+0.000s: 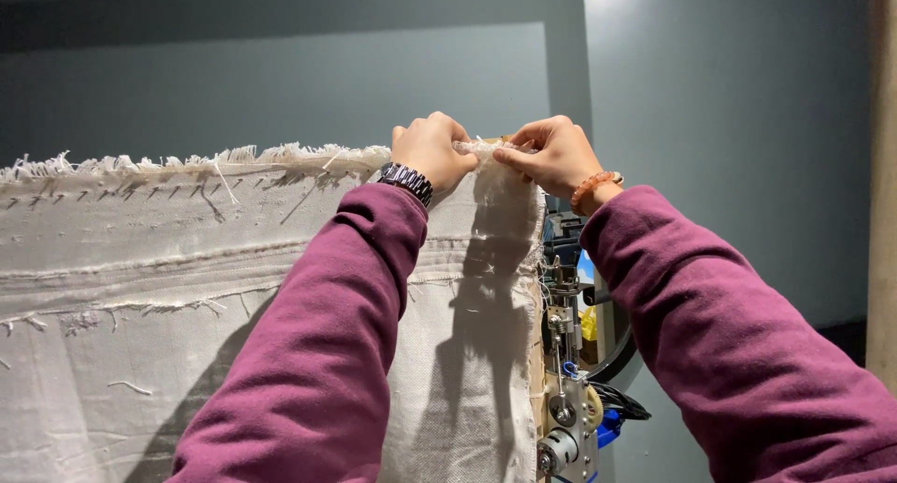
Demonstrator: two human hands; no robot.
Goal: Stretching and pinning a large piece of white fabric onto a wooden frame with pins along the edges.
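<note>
Off-white woven cloth with a frayed top edge hangs stretched in front of you, a row of small staples running just under the fringe at left. Your left hand, a dark banded watch on its wrist, pinches the cloth's top edge near the upper right corner. Your right hand, wearing an orange bead bracelet, grips the same bunched edge just beside it. A metal mechanism with gears stands right of the cloth.
</note>
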